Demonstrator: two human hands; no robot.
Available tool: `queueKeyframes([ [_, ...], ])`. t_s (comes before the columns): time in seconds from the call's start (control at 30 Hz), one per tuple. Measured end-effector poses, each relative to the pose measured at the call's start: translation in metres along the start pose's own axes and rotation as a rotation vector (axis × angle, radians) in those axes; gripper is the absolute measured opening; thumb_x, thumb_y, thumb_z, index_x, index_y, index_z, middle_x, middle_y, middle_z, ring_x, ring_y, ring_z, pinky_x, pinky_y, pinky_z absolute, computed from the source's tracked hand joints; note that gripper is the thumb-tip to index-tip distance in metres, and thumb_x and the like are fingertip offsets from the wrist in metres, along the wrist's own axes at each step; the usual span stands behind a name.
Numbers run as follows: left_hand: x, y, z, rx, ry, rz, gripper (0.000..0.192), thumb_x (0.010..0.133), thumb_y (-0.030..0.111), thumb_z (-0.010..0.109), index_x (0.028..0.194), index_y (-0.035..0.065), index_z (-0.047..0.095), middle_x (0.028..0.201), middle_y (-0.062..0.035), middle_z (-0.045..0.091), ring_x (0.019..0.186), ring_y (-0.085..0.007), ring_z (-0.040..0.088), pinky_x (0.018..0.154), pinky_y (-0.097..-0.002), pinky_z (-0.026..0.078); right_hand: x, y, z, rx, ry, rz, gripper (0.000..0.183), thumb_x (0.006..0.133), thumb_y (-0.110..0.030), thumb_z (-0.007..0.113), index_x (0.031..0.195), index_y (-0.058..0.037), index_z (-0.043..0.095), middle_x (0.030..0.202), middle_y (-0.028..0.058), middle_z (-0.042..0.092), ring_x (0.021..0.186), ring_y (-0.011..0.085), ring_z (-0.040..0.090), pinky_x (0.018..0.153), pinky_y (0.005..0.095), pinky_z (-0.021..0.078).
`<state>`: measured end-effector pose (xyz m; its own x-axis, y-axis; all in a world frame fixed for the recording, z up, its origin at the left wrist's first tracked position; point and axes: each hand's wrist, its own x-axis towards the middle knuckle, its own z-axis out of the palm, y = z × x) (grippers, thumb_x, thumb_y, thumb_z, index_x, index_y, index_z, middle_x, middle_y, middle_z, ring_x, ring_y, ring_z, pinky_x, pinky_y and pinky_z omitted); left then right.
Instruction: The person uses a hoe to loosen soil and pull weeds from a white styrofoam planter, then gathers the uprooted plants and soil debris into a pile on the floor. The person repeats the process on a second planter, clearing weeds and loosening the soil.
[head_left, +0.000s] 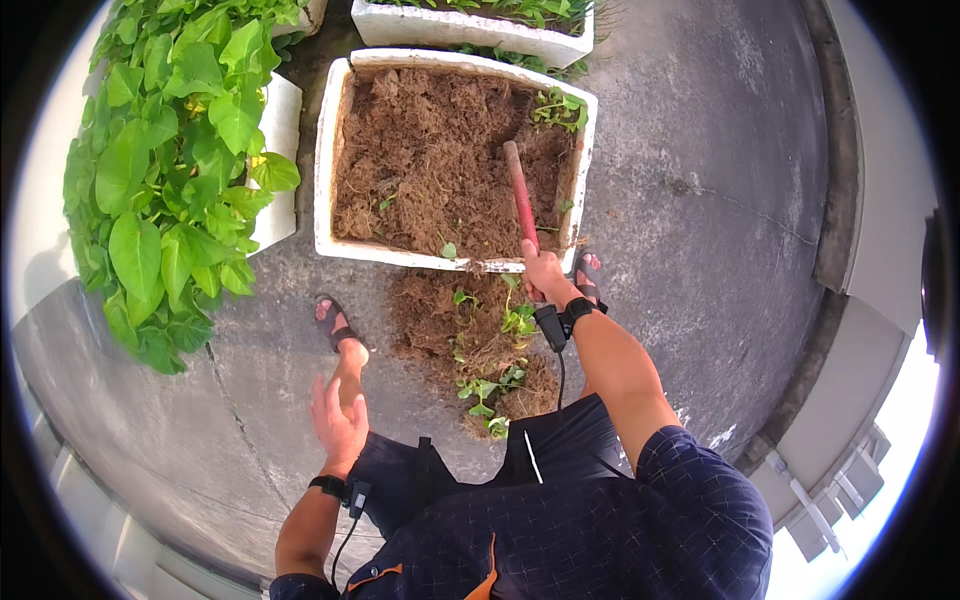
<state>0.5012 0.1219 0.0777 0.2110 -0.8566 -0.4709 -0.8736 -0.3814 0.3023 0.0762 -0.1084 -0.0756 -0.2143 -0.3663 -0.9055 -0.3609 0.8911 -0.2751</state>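
My right hand (545, 274) grips the lower end of a red-painted tool handle (521, 196) over the near right rim of a white foam planter box (324, 161). The handle slants away over loose brown soil (420, 157); no tool head can be made out at its far end. My left hand (339, 426) hangs beside my left shin, holding nothing, fingers apart. Green seedlings (559, 110) stand in the box's far right corner. Between my feet, a heap of dug soil (424, 319) with roots and uprooted green plants (480, 394) lies against the box's near side.
Leafy green plants (161, 195) spill over another white foam box (279, 161) on the left. A further planter box (472, 31) stands beyond the middle one. My sandalled feet are on the cracked concrete floor (690, 247). A low kerb (840, 225) edges the right side.
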Motion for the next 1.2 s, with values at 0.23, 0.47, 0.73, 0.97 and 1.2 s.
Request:
queueKeyframes([
  [0.23,0.005,-0.003,0.006,-0.015,0.04,-0.002,0.059,0.092,0.03,0.073,0.142,0.0065,0.055,0.159,-0.0236,0.043,0.144,-0.0451,0.043,0.117,-0.0587,0.034,-0.028,0.0,-0.008,0.098,-0.089,0.153,0.07,0.104,-0.066,0.046,0.079,-0.0013,0.056,0.058,0.0104,0.058,0.044,0.0269,0.058,0.042,0.0428,0.0493],
  [0.47,-0.004,-0.009,0.007,-0.015,0.069,0.012,0.06,0.089,0.031,0.075,0.141,0.0066,0.056,0.157,-0.0277,0.043,0.144,-0.0459,0.043,0.116,-0.0588,0.035,-0.039,0.014,-0.007,0.204,-0.139,0.181,0.07,0.105,-0.067,0.045,0.074,-0.0045,0.054,0.06,0.0092,0.057,0.047,0.0245,0.058,0.044,0.0415,0.0482],
  [0.73,-0.001,-0.003,0.009,0.021,0.021,-0.026,0.058,0.091,0.034,0.073,0.14,0.0085,0.057,0.158,-0.0257,0.043,0.146,-0.0446,0.042,0.117,-0.0588,0.035,-0.168,0.042,-0.019,0.518,-0.171,0.32,0.06,0.105,-0.066,0.048,0.085,-0.0097,0.05,0.063,0.004,0.051,0.047,0.019,0.052,0.044,0.0389,0.0493],
  [0.97,0.005,0.002,0.004,0.026,-0.044,-0.076,0.059,0.093,0.037,0.071,0.142,0.0076,0.056,0.158,-0.0251,0.043,0.146,-0.0444,0.041,0.118,-0.0568,0.033,-0.281,0.115,-0.015,0.296,-0.236,0.407,0.058,0.106,-0.063,0.048,0.082,-0.0098,0.05,0.061,0.0021,0.049,0.045,0.0159,0.05,0.04,0.0352,0.046],
  [1.2,0.004,0.002,0.001,-0.025,-0.026,-0.056,0.06,0.092,0.033,0.072,0.142,0.0058,0.054,0.157,-0.0277,0.044,0.145,-0.0449,0.041,0.118,-0.057,0.033,-0.228,0.014,-0.013,-0.472,-0.012,-0.329,0.053,0.103,-0.049,0.059,0.098,0.002,0.07,0.08,0.0289,0.07,0.084,0.0491,0.071,0.075,0.0543,0.0556],
])
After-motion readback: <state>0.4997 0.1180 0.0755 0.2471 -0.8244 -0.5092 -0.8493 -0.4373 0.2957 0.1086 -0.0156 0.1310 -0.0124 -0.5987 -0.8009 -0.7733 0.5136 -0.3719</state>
